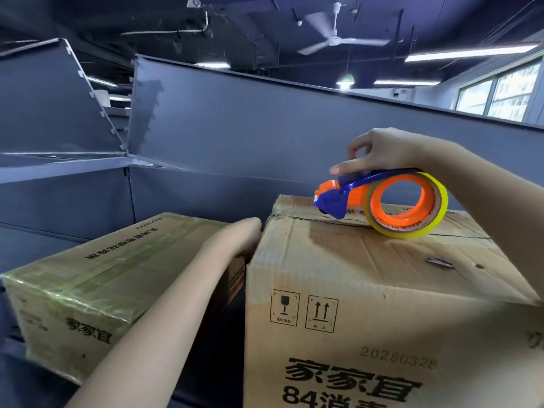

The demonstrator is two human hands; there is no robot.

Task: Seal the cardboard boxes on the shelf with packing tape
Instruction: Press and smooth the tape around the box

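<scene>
A tall cardboard box (338, 260) stands at the right, its top flaps meeting along a seam. My right hand (382, 153) grips a blue and orange tape dispenser (379, 201) with a yellow-edged roll, whose front end touches the seam near the box's far left corner. My left hand (235, 238) presses against the upper left side of this box, its fingers partly hidden in the gap. To the left lies a lower cardboard box (97, 275), wrapped with glossy tape over its top.
Both boxes sit on a grey metal shelf with a back panel (235, 136) close behind them and a side divider (129, 195) at the left. A shelf board (59, 166) projects at the upper left. A ceiling fan and lights hang above.
</scene>
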